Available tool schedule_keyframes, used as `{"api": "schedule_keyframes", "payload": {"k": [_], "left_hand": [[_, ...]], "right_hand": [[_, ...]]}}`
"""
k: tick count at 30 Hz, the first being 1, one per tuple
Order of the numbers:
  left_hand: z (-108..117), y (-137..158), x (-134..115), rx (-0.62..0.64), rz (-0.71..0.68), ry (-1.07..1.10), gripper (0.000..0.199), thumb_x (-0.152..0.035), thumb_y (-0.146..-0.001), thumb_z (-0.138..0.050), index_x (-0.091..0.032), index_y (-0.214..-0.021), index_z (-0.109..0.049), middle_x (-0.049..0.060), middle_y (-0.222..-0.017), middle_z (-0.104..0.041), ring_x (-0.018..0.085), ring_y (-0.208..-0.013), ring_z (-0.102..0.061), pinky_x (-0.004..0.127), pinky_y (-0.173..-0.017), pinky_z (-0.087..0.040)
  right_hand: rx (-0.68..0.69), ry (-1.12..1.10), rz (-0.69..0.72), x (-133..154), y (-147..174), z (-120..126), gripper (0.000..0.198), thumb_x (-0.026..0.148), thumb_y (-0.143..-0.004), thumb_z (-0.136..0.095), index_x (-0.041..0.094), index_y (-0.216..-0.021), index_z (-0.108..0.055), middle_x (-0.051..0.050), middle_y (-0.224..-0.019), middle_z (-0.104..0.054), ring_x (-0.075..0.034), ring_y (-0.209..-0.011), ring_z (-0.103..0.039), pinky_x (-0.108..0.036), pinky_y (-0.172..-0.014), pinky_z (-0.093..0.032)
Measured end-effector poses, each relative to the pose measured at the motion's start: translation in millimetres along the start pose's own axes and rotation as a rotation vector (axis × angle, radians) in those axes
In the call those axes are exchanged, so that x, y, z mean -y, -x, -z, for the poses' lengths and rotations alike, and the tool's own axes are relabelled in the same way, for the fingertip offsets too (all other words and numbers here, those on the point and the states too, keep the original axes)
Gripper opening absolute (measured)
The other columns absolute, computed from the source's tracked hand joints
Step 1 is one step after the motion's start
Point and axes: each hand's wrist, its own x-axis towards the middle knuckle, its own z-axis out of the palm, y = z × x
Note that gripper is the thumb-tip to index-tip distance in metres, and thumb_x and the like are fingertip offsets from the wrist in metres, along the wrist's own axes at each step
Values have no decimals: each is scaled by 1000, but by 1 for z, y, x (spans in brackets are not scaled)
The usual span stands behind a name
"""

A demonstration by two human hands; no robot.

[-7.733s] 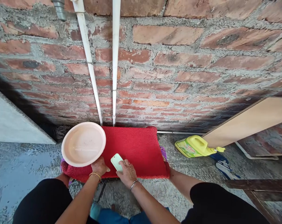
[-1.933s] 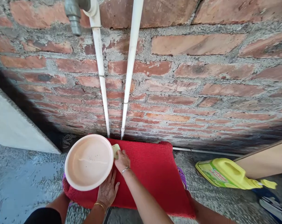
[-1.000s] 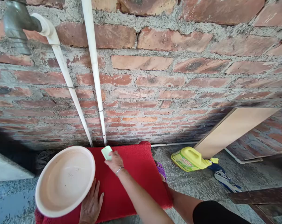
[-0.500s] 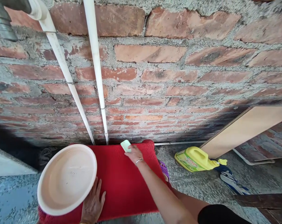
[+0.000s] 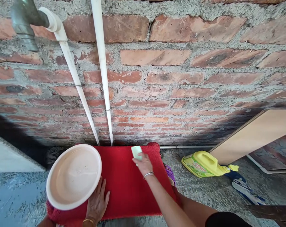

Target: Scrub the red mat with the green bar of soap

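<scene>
My right hand (image 5: 143,162) is closed round one end of a small pale green block (image 5: 136,152) with rounded corners. Whether it is a soap bar or a brush I cannot make out. The block is at the far right part of a red cloth (image 5: 126,183), which has a rough, woven look. My left hand (image 5: 97,197) lies flat on the cloth near its front edge, fingers spread, with the fingertips beside the basin's rim. That pale pink basin (image 5: 74,179) rests on the left end of the cloth, with dark specks inside.
A brick wall (image 5: 154,104) rises behind, carrying white pipes (image 5: 102,69) and a grey tap (image 5: 26,25). On the floor to the right lie a yellow jug (image 5: 204,164) and a blue-and-white shoe (image 5: 247,190). A board (image 5: 254,135) leans there. Purple footwear (image 5: 169,173) shows beside the cloth.
My right hand has drawn the pale green block slightly toward me and to the right across the cloth. The view has shifted a little; my left hand stays flat by the basin.
</scene>
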Motion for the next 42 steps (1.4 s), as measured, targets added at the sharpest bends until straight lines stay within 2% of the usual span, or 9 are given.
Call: {"api": "schedule_keyframes", "payload": {"k": [4, 8, 12, 17, 23, 27, 35, 38, 42], "left_hand": [[1, -1, 2, -21, -25, -3, 47, -36, -90, -41, -15, -129, -58, 12, -138, -55, 28, -128, -49, 43, -107, -41], [0, -2, 3, -36, -34, 5, 47, -37, -91, -39, -14, -127, -60, 14, -136, -57, 29, -127, -50, 45, -107, -39], [2, -3, 4, -32, -45, 15, 48, -37, -90, -41, -15, -129, -58, 13, -138, -54, 28, -128, -49, 45, -107, -38], [3, -2, 4, -42, -59, -8, 47, -38, -90, -41, -15, -127, -60, 13, -137, -56, 28, -127, -50, 45, -107, -38], [5, -2, 4, -23, -54, 5, 49, -38, -90, -39, -14, -127, -60, 14, -137, -56, 29, -128, -49, 46, -108, -38], [6, -2, 3, 2, -39, 26, 50, -39, -90, -38, -14, -127, -60, 14, -137, -55, 29, -128, -49, 46, -108, -38], [4, -3, 5, 6, -30, 17, 50, -40, -90, -37, -15, -128, -60, 14, -138, -54, 29, -130, -47, 47, -108, -37], [7, -3, 4, 14, -32, 9, 50, -40, -90, -37, -15, -128, -60, 14, -138, -55, 29, -130, -47, 47, -108, -38], [12, -4, 4, 10, -51, -2, 51, -40, -91, -37, -14, -129, -59, 15, -139, -53, 30, -130, -47, 46, -107, -39]], "right_hand": [[193, 44, 312, 77, 37, -69, 36, 37, -71, -70, 27, -105, -63, -3, -111, -57, -19, -96, -59, -28, -83, -43], [298, 168, 457, 101, 45, -93, 38, 36, -69, -70, 27, -106, -63, -5, -115, -56, -22, -101, -56, -32, -85, -41], [226, 181, 326, 59, 21, -60, 39, 37, -69, -70, 27, -106, -63, -4, -113, -56, -20, -98, -56, -31, -86, -40], [49, 158, 27, -42, -12, 22, 35, 33, -72, -69, 26, -106, -64, -3, -111, -56, -17, -94, -58, -28, -86, -42], [-84, 155, -340, -113, -6, 79, 37, 41, -81, -57, 21, -112, -60, -11, -108, -57, -21, -84, -62, -34, -78, -46], [-116, 69, -216, -78, 21, 46, 35, 38, -78, -63, 21, -108, -62, -9, -108, -57, -21, -93, -61, -30, -82, -45], [198, 99, 359, 58, 79, -78, 38, 35, -68, -71, 28, -105, -64, -5, -113, -58, -24, -101, -57, -35, -89, -42], [235, 149, 403, 60, 77, -83, 40, 34, -69, -70, 27, -107, -63, -7, -115, -57, -25, -103, -56, -36, -90, -42], [149, 138, 222, 5, 50, -41, 37, 35, -70, -69, 26, -106, -64, -5, -112, -57, -21, -98, -57, -32, -89, -42]]}}
